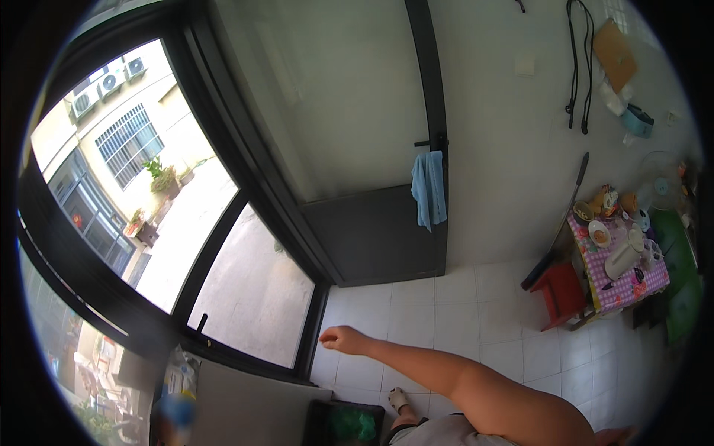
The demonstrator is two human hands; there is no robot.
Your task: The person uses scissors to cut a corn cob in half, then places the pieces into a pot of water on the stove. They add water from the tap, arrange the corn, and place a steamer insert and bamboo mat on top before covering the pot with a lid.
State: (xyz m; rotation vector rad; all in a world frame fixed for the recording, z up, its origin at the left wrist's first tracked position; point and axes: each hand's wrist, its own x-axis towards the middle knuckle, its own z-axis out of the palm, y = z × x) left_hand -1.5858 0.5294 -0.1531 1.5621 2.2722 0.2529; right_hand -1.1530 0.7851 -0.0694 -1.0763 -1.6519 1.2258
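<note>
My right hand (341,340) reaches out to the left over the pale tiled floor (410,318), its fingers curled in with nothing visible in them. Just left of it stands the dark frame (312,320) of a glazed door. My bent forearm and upper arm cross above my light shirt (452,432). My left hand is out of view. A small patch of skin shows at the bottom right edge; which body part it is, I cannot tell. One foot in a light clog (398,399) rests on the tiles. A light blue cloth (429,189) hangs at the handle of a dark-framed door leaf (385,234).
A black bin (318,423) with a green bag stands below the hand, beside a grey panel (251,398). To the right are a red stool (559,295) and a table with a checked cloth (599,279), bearing a light kettle (623,257) and bowls. A long-handled tool (569,206) leans on the wall.
</note>
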